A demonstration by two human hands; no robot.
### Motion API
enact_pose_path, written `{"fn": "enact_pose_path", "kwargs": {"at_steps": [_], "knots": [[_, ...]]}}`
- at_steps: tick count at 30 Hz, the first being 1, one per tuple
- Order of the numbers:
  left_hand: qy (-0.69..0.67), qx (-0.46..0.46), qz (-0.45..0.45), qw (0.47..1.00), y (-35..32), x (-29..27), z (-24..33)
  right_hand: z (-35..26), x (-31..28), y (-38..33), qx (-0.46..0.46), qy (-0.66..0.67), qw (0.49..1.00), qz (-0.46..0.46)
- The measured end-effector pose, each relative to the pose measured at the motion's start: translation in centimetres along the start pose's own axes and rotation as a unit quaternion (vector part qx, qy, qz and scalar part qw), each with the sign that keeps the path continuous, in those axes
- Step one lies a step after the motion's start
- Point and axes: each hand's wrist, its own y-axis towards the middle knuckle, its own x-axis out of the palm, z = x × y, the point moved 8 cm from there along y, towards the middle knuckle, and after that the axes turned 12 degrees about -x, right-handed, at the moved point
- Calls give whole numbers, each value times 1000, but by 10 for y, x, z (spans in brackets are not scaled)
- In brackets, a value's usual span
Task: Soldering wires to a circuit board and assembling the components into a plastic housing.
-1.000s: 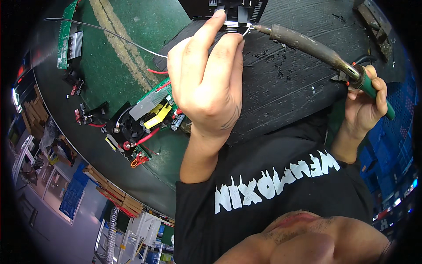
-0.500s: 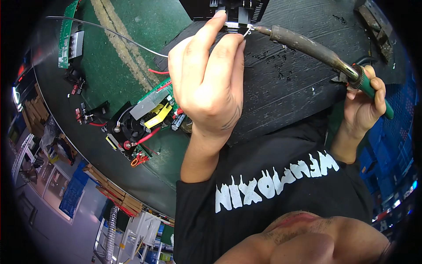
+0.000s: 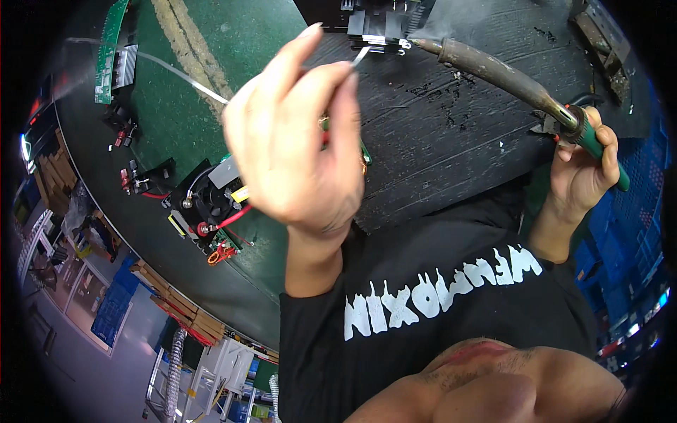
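Left grip [image 3: 296, 141]: thumb and finger pinch a thin silver wire [image 3: 208, 92], with a short end poking out, perhaps so it is easy to aim.
Right grip [image 3: 585, 162]: wrapped round the green handle of the soldering iron [image 3: 493, 69], likely because the metal end gets hot.
Iron tip: right by the small metal loop [image 3: 404, 46] on the corner of the black part [image 3: 377, 27]; I cannot tell if they touch.
Wire end: near the black part, apart from the iron tip.
Smoke [image 3: 455, 17]: pale, above the iron.
Black board [image 3: 437, 155]: under the iron; its wide top gives both hands room. Its near edge meets the shirt.
Left side: circuit parts [image 3: 211, 197] sit close on the green desk [image 3: 240, 42], partly behind the left grip.
Right side: a metal block [image 3: 605, 49] stands past the iron.
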Motion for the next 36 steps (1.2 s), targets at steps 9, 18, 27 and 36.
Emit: {"fn": "enact_pose_path", "kwargs": {"at_steps": [9, 18, 27, 36], "knots": [[395, -118, -12, 911, 17, -74, -71, -3, -8, -2, 4, 36, 999, 24], [269, -14, -196, 943, -12, -31, -50, -9, -23, -3, -17, 37, 998, 48], [211, 4, -279, 937, -11, -25, -40, -14, -21, -7, -26, 52, 998, 19], [16, -168, -161, 972, -9, -29, -53, -14, -30, -6, -28, 41, 997, 54]]}}
